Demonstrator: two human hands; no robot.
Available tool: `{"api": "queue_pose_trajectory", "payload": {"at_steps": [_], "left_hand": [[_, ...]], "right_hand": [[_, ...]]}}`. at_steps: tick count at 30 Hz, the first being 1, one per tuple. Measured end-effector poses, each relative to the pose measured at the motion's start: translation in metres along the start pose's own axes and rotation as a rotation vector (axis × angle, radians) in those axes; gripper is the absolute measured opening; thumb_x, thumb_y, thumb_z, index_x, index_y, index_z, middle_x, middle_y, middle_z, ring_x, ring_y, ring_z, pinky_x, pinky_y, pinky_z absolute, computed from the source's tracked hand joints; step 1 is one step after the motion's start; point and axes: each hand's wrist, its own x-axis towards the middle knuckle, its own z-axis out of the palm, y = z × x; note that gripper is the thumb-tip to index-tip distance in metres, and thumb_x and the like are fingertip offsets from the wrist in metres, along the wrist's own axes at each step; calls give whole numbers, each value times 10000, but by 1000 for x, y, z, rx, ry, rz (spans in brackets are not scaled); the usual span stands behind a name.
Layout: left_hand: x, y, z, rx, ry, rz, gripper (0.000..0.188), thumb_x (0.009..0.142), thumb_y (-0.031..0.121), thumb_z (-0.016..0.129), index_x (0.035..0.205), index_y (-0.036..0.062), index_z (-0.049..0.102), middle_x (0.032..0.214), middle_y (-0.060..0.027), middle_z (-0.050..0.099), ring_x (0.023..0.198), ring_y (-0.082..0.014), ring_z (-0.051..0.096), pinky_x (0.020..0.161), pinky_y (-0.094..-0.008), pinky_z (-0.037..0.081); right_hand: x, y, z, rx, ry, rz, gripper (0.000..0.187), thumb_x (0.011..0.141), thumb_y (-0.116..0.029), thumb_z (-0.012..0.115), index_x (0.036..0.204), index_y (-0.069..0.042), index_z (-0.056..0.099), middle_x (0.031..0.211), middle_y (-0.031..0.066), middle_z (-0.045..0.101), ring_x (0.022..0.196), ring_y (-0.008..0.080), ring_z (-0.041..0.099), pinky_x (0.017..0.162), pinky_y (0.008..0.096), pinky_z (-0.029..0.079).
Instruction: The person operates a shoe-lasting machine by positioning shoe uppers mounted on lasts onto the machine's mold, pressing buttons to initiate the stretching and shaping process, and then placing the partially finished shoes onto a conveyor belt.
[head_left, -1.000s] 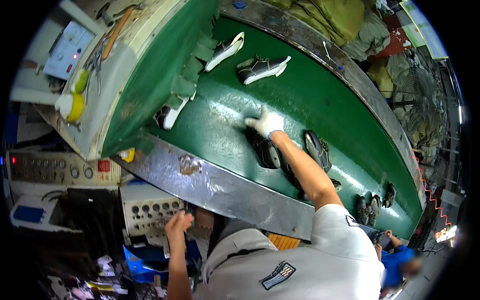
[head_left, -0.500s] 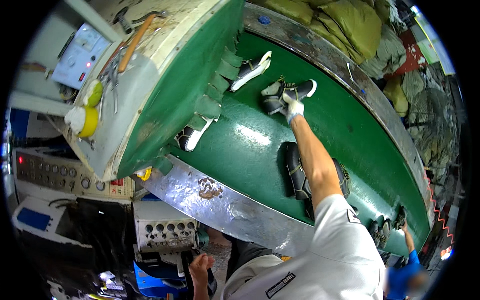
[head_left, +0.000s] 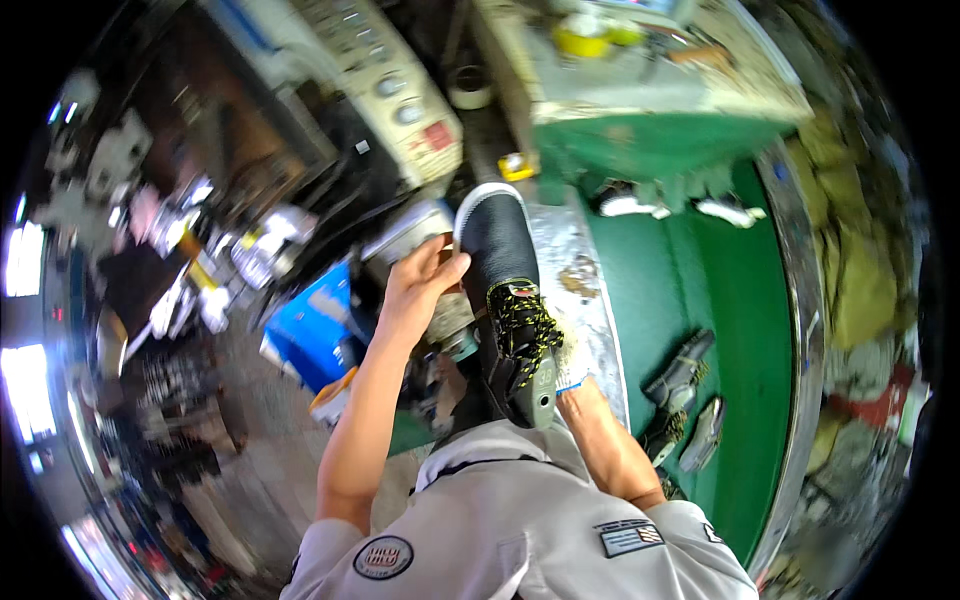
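Note:
A black lace-up shoe with a white toe edge and yellow-flecked laces is held upright before my body, toe pointing away. A grey-green last with a hole sticks out of its heel end. My right hand, in a whitish glove, grips the shoe from its right rear side; most of its fingers are hidden behind it. Bare, my left hand is at the left of the toe, thumb and fingers apart, close to the sole edge. Whether it touches the shoe I cannot tell.
Right of me runs a green conveyor with a metal edge, carrying several dark shoes. White-soled shoes lie by its hooded end. A control panel stands ahead, a blue bin to the left.
The view has swung left. My gloved right hand has brought a shoe from the conveyor up before my body. My left hand has risen to beside its toe.

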Motion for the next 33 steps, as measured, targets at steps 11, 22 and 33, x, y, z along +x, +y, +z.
{"api": "queue_pose_trajectory", "payload": {"at_steps": [11, 22, 33], "left_hand": [[-93, -49, -223, -370, 586, -13, 247, 849, 148, 818, 994, -13, 700, 867, -45, 690, 696, -118, 659, 621, -271, 599], [-92, -65, -309, -669, 763, 310, 495, 852, -47, 660, 1329, -120, 549, 1194, -218, 675, 1007, -250, 703, 896, -295, 583], [-84, -101, -288, -955, 499, -76, 492, 1072, 469, 453, 1245, 53, 650, 1097, -70, 707, 930, -165, 672, 835, -319, 543]], "right_hand": [[78, 155, 142, -358, -98, 179, 529, 1011, -220, 611, 1459, 19, 462, 1206, 104, 662, 1025, 168, 665, 885, 325, 569], [171, 255, 194, -445, -103, 69, 660, 973, -293, 697, 1490, 30, 444, 1249, 76, 640, 1063, 126, 608, 915, 277, 509], [196, 284, 191, -702, -46, -128, 425, 999, -280, 658, 1265, 51, 651, 1117, 88, 713, 987, 131, 637, 894, 268, 508]]}}
